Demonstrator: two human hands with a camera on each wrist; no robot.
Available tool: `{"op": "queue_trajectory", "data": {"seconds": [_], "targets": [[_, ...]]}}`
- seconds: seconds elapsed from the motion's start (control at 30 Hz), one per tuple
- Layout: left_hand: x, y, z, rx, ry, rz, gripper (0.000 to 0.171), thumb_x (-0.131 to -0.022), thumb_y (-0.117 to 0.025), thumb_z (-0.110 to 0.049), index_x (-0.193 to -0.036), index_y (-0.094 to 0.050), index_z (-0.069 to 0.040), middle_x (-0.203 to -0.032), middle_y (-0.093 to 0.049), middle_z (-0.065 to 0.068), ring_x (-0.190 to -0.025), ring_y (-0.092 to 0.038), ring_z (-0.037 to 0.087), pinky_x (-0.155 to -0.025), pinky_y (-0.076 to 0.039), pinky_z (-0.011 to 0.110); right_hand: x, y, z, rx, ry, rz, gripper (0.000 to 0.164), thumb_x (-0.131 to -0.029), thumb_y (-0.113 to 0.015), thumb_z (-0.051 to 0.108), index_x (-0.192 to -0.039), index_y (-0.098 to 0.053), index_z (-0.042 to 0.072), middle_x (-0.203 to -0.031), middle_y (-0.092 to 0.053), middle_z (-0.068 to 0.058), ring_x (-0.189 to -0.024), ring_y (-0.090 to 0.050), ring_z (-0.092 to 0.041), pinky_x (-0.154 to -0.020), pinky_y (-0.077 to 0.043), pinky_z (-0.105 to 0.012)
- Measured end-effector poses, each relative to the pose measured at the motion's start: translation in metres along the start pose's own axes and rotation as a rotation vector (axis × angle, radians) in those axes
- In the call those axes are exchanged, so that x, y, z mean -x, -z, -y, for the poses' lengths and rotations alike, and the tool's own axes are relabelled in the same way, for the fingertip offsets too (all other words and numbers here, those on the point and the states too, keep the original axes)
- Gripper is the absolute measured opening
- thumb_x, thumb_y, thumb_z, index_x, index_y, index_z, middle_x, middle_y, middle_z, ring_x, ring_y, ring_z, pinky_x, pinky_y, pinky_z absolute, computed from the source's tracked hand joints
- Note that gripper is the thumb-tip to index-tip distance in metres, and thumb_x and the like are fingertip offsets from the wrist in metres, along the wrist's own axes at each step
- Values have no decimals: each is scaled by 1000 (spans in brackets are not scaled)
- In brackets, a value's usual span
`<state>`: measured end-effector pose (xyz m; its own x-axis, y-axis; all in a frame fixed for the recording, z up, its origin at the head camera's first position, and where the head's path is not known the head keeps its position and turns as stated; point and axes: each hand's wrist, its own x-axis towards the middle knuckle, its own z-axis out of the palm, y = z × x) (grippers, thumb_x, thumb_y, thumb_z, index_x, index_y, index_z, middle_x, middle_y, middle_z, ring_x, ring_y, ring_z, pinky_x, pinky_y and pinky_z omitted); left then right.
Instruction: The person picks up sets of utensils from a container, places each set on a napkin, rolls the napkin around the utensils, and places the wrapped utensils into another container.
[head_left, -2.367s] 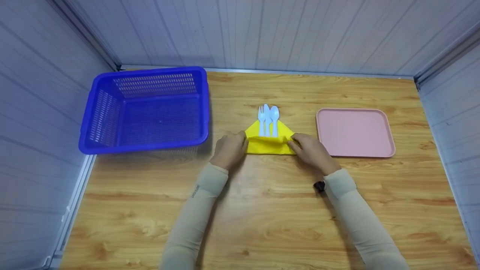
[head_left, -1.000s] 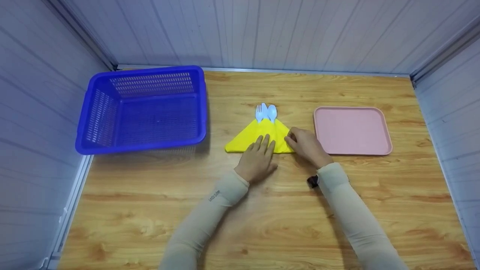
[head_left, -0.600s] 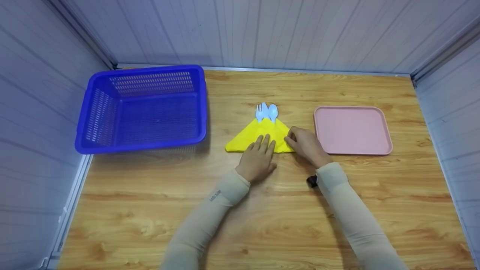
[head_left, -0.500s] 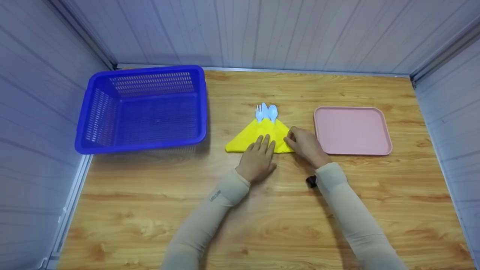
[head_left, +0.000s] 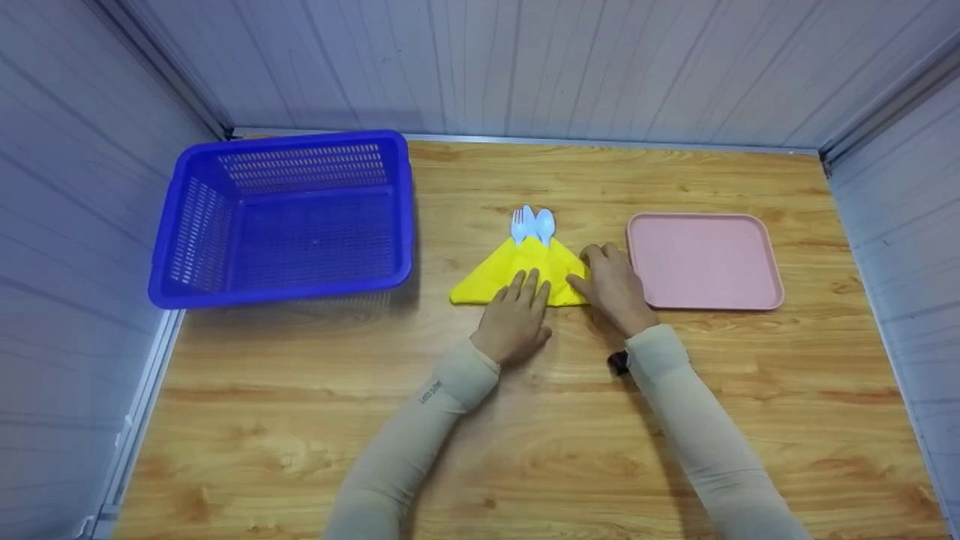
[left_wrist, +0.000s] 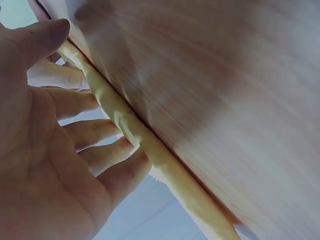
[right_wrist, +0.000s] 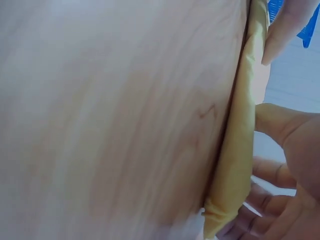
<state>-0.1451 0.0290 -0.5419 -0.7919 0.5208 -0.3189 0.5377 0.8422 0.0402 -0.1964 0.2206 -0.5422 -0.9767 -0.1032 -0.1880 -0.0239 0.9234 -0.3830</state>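
Observation:
A yellow cloth napkin (head_left: 487, 281), folded to a triangle, lies mid-table. From its top point stick the heads of a pale blue fork (head_left: 518, 225), knife (head_left: 529, 217) and spoon (head_left: 545, 223); their handles are covered by the cloth. My left hand (head_left: 514, 319) rests flat on the napkin's front middle with fingers spread; the left wrist view shows the fingertips along the rolled cloth edge (left_wrist: 127, 122). At the right corner is my right hand (head_left: 619, 292), its thumb on the cloth and index finger spread away from it. That corner is partly hidden by the hand.
A blue perforated plastic basket (head_left: 281, 296) stands at the back left. Close by my right hand, a pink tray (head_left: 709, 259) lies on the wooden table (head_left: 525, 450). Pale panel walls (head_left: 480, 67) enclose the back and sides.
The napkin's front flap was folded up over the cutlery handles. My left hand moved from the left corner to the middle and flattened. My right thumb and index finger have just spread apart.

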Motion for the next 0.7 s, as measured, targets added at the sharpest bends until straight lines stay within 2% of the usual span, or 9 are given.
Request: {"op": "queue_trajectory", "data": {"seconds": [0.13, 0.33, 0.53, 0.7], "targets": [[0, 0, 1, 0, -3, -11, 74, -104, -44, -50, -160, -19, -9, -165, -13, 16, -150, -15, 32, -117, -26, 46, -2, 1, 3, 18, -16, 25, 50, -95, -69, 33, -131, -56, -1, -122, -50, -21, -107, -51, -37, -90, -48, -51], [0, 1, 2, 7, -3, -11, 73, -103, -46, -48, -160, -22, -9, -165, -16, 16, -150, -17, 32, -116, -27, 46, -3, 1, 5, 46, 3, 39, 52, -96, -68, 31, -131, -56, -4, -121, -51, -24, -110, -51, -41, -94, -45, -52], [-1, 4, 1, 20, 7, -1, 72, -103, -48, -46, -159, -23, -9, -164, -17, 16, -149, -18, 33, -115, -29, 46, -4, 1, 7, 56, 16, 40, 48, -97, -67, 29, -130, -57, -4, -116, -55, -23, -106, -53, -40, -91, -45, -51], [-3, 5, 0, 38, 10, 14, 71, -103, -48, -44, -159, -23, -9, -165, -16, 16, -150, -17, 33, -116, -28, 47, -7, 2, 8, 46, -9, 65, 38, -96, -67, 27, -120, -62, -2, -108, -56, -19, -100, -53, -36, -87, -46, -47]]}}
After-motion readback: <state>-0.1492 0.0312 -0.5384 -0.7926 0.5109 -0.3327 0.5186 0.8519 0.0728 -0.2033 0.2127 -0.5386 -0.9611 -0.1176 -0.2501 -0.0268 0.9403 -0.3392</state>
